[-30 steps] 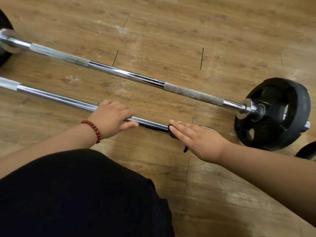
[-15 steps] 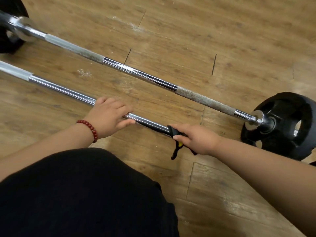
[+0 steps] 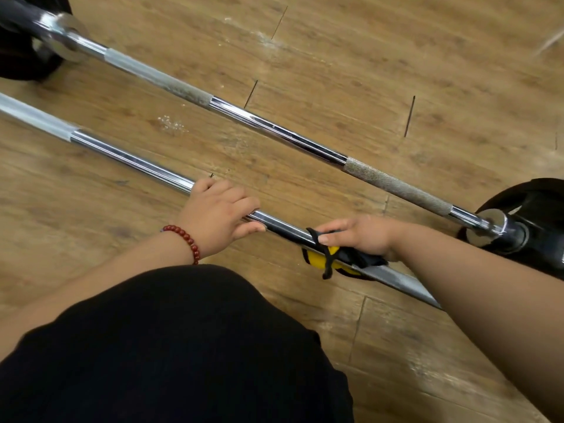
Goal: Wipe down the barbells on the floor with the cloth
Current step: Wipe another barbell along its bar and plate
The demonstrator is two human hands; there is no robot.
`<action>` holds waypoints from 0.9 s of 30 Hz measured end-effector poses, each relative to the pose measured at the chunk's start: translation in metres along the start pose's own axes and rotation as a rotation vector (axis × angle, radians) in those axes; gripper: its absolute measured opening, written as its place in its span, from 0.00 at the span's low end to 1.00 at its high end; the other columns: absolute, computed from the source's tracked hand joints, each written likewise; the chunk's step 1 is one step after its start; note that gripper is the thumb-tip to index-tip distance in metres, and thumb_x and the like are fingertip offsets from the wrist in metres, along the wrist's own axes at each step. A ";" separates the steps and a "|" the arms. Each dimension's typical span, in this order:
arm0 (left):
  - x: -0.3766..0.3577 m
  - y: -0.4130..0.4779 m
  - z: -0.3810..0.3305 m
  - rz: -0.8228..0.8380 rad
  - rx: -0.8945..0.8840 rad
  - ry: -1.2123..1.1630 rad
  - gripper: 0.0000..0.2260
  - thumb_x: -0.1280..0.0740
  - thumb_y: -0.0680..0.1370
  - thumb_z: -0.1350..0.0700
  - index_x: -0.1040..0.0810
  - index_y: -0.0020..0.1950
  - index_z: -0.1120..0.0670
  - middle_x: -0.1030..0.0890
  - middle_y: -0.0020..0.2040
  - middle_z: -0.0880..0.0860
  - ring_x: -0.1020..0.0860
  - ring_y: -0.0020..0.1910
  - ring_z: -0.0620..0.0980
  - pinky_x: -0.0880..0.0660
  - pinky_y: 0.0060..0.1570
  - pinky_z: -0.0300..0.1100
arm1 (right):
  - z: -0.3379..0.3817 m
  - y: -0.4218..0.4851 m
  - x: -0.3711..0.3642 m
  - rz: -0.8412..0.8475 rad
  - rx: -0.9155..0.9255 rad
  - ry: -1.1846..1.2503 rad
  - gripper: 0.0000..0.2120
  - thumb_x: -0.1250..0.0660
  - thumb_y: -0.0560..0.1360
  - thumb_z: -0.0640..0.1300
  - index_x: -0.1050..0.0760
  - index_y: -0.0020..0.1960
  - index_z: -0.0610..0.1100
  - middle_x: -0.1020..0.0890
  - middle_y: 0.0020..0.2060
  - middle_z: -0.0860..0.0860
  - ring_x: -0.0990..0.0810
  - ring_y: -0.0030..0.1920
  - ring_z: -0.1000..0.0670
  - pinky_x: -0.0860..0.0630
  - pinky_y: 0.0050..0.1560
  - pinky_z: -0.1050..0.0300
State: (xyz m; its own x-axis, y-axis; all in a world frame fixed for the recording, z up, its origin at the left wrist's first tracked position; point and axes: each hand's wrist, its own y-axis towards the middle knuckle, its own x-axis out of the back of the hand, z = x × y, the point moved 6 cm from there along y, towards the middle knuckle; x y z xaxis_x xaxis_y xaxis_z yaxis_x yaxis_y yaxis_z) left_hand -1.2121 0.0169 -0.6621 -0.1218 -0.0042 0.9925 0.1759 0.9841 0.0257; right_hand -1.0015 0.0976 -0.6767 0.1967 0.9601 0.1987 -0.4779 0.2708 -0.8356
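Fingers (image 3: 334, 226) of our right hand (image 3: 363, 236), flat a second earlier, had curled round the black-and-yellow cloth (image 3: 338, 262), bunching it against the near barbell (image 3: 131, 157). Our left hand (image 3: 218, 215) gripped the same bar. It crossed the floor (image 3: 335, 50) from the left edge toward the lower right corner, so we judged the wiping stroke ready to begin, with the far barbell (image 3: 283, 135) awaiting its turn.
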 end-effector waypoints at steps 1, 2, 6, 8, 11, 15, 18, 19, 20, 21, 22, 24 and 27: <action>-0.001 0.001 0.000 0.013 0.005 0.000 0.23 0.49 0.76 0.35 0.21 0.50 0.47 0.20 0.45 0.46 0.22 0.48 0.51 0.41 0.49 0.46 | 0.012 0.006 -0.004 0.001 0.028 0.000 0.08 0.33 0.76 0.52 0.25 0.53 0.60 0.22 0.52 0.56 0.25 0.56 0.54 0.33 0.53 0.65; -0.002 0.001 0.001 0.024 0.013 0.000 0.23 0.50 0.76 0.35 0.21 0.50 0.47 0.20 0.45 0.46 0.22 0.48 0.51 0.41 0.49 0.46 | 0.022 0.012 -0.008 0.003 0.060 -0.003 0.07 0.32 0.75 0.51 0.24 0.52 0.61 0.20 0.52 0.56 0.24 0.56 0.53 0.32 0.54 0.66; -0.001 0.004 0.002 0.058 0.011 -0.044 0.24 0.50 0.76 0.35 0.21 0.52 0.47 0.19 0.45 0.46 0.22 0.48 0.51 0.35 0.50 0.47 | 0.021 0.017 -0.005 0.002 0.073 -0.063 0.07 0.34 0.73 0.58 0.26 0.51 0.63 0.22 0.52 0.59 0.26 0.58 0.54 0.35 0.61 0.59; 0.001 0.004 0.005 0.086 -0.007 -0.099 0.25 0.50 0.76 0.35 0.21 0.55 0.48 0.19 0.47 0.47 0.22 0.50 0.51 0.33 0.54 0.49 | -0.003 0.007 0.003 0.015 -0.005 -0.035 0.10 0.34 0.71 0.60 0.25 0.52 0.61 0.22 0.54 0.57 0.25 0.58 0.53 0.33 0.60 0.57; 0.002 0.000 0.013 0.108 0.003 -0.068 0.26 0.50 0.76 0.35 0.21 0.57 0.49 0.20 0.52 0.48 0.23 0.54 0.51 0.36 0.58 0.50 | -0.013 0.002 0.003 0.084 -0.096 0.086 0.18 0.32 0.64 0.62 0.23 0.52 0.59 0.21 0.60 0.46 0.24 0.59 0.47 0.30 0.62 0.50; 0.000 -0.003 0.021 0.108 0.101 -0.016 0.27 0.49 0.74 0.31 0.20 0.52 0.49 0.20 0.52 0.49 0.23 0.55 0.52 0.41 0.56 0.50 | 0.041 0.033 -0.015 0.097 0.035 0.013 0.08 0.32 0.72 0.56 0.24 0.50 0.59 0.19 0.49 0.54 0.22 0.53 0.53 0.27 0.52 0.61; -0.001 -0.004 0.026 0.099 0.081 -0.093 0.25 0.46 0.74 0.34 0.21 0.56 0.49 0.20 0.55 0.48 0.24 0.57 0.51 0.41 0.56 0.48 | 0.076 0.050 -0.028 0.126 0.098 0.063 0.05 0.34 0.78 0.48 0.23 0.52 0.55 0.20 0.32 0.60 0.23 0.34 0.62 0.29 0.36 0.69; 0.000 -0.004 0.028 0.106 0.070 -0.129 0.23 0.45 0.75 0.35 0.22 0.57 0.49 0.21 0.56 0.47 0.25 0.58 0.50 0.41 0.57 0.47 | 0.080 0.048 -0.028 0.137 0.098 0.038 0.06 0.34 0.78 0.49 0.23 0.54 0.56 0.19 0.33 0.60 0.23 0.35 0.62 0.29 0.39 0.68; 0.001 -0.004 0.031 0.116 0.058 -0.162 0.22 0.44 0.75 0.37 0.23 0.58 0.49 0.21 0.57 0.47 0.25 0.59 0.49 0.42 0.58 0.46 | 0.076 0.043 -0.025 0.140 0.076 -0.002 0.07 0.34 0.77 0.50 0.24 0.55 0.58 0.19 0.38 0.59 0.22 0.39 0.61 0.29 0.42 0.65; 0.003 -0.003 0.032 0.133 0.045 -0.190 0.20 0.43 0.76 0.38 0.23 0.59 0.49 0.21 0.58 0.47 0.26 0.60 0.49 0.44 0.59 0.45 | 0.068 0.034 -0.019 0.134 0.027 -0.042 0.09 0.34 0.77 0.51 0.26 0.56 0.60 0.20 0.43 0.57 0.23 0.44 0.58 0.29 0.45 0.63; 0.006 -0.002 0.033 0.155 0.030 -0.214 0.20 0.42 0.76 0.39 0.23 0.60 0.48 0.22 0.59 0.46 0.27 0.62 0.48 0.45 0.59 0.45 | 0.055 0.025 -0.011 0.124 -0.038 -0.083 0.10 0.34 0.77 0.53 0.27 0.58 0.62 0.21 0.46 0.56 0.23 0.48 0.56 0.29 0.49 0.60; 0.010 0.001 0.034 0.200 0.029 -0.254 0.19 0.42 0.77 0.42 0.25 0.64 0.48 0.24 0.63 0.45 0.31 0.66 0.47 0.48 0.61 0.43 | 0.036 0.007 0.003 0.147 -0.138 -0.168 0.11 0.34 0.76 0.56 0.26 0.58 0.63 0.21 0.47 0.55 0.23 0.51 0.51 0.29 0.53 0.56; 0.012 0.009 0.034 0.315 0.030 -0.323 0.18 0.41 0.80 0.44 0.29 0.68 0.47 0.29 0.67 0.43 0.37 0.69 0.44 0.50 0.64 0.43 | 0.035 -0.007 0.010 0.177 -0.211 -0.116 0.06 0.33 0.76 0.53 0.22 0.53 0.58 0.21 0.37 0.55 0.21 0.38 0.56 0.27 0.40 0.62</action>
State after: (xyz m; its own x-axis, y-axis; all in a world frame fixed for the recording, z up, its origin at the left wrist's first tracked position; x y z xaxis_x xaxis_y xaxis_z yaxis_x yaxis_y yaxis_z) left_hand -1.2455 0.0316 -0.6543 -0.3663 0.3470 0.8634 0.2253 0.9333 -0.2795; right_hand -1.0260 0.1073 -0.6508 0.0216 0.9959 0.0875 -0.3047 0.0899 -0.9482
